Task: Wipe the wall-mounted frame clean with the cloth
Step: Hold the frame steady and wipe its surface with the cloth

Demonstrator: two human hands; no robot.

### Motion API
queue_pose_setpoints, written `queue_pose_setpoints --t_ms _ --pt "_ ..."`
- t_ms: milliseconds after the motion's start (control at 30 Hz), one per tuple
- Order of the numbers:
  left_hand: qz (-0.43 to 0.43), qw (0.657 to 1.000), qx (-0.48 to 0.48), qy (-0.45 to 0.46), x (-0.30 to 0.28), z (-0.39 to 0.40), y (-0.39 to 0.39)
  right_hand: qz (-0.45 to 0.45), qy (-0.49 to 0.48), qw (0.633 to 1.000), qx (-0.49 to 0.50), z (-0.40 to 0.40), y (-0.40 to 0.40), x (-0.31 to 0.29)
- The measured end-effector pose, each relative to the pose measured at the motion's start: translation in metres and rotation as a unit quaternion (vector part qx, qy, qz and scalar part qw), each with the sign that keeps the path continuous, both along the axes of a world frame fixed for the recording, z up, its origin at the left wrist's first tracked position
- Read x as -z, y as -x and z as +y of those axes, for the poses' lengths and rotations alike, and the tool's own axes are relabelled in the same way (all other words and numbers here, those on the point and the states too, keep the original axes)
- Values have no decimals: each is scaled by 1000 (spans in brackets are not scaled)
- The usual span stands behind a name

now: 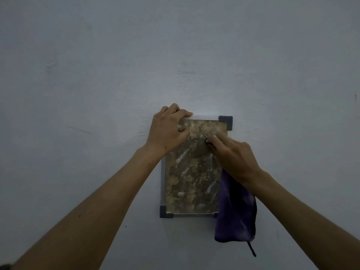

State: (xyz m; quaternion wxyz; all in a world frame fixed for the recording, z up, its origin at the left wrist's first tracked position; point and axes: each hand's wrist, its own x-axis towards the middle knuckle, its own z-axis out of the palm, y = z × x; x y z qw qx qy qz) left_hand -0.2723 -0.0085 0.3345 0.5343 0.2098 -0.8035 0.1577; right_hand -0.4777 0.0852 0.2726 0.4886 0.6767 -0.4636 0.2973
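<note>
Left hand [167, 131] has its grip curled round the top-left corner of the grimy, grey-edged rectangular wall frame [191, 168]. Right hand [231, 152] pinches the purple microfibre cloth [235, 211], which dangles below that grip, over the frame's lower-right corner.

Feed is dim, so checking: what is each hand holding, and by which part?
Left hand grips the frame at its top left corner. Right hand holds the purple cloth by its upper end; the rest hangs below.
</note>
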Motion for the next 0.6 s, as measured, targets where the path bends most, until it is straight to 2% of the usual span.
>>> queue_pose_setpoints --t_ms 100,133,233,267,367,400,533,600 --pt "4 1000 0 -6 1 -1 1 -122 57 991 -10 5 3 -5" --pt "3 1000 -2 -6 1 0 1 -118 47 992 -10 4 1 0" --pt "0 1000 -5 -5 1 -1 1 15 -29 999 -5 2 -3 18" --pt "1 1000 -6 -6 2 -1 1 23 -29 999 -1 4 -2 18" --pt "3 1000 -8 -7 2 0 1 -113 33 993 -10 6 -4 8" --pt "1 1000 -8 -8 2 0 1 -133 42 990 -9 3 -6 9" --pt "-7 1000 -11 -12 2 1 0 -21 -5 1000 12 -3 -9 22" --pt "-5 1000 -10 -13 2 0 0 -92 18 996 12 2 -6 13"
